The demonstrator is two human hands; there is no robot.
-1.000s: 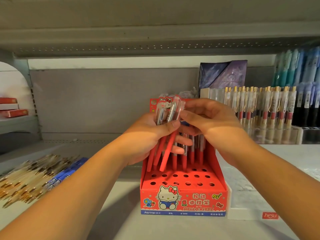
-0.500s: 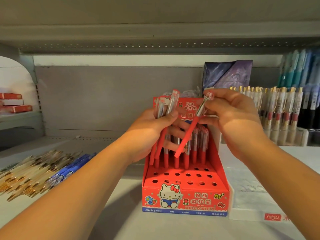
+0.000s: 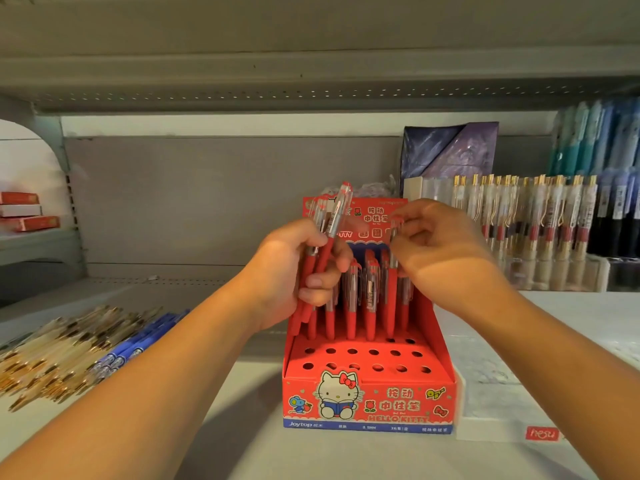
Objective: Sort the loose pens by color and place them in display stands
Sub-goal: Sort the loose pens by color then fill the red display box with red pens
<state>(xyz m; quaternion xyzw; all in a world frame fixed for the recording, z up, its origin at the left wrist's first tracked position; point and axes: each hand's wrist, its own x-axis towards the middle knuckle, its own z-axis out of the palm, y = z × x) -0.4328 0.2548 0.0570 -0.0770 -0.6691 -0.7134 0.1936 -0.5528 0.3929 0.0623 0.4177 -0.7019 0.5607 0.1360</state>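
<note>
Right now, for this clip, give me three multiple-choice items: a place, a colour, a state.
1. Where do the loose pens lie? A left of the display stand; B inside it; C right of it.
2. What colour are the pens gripped by the left hand? A blue; B red; C gold.
3. The stand's front holes are: A full; B taped over; C empty.
A: they lie piled on the shelf at the stand's left. B: their barrels are red. C: bare holes show in the front rows.
</note>
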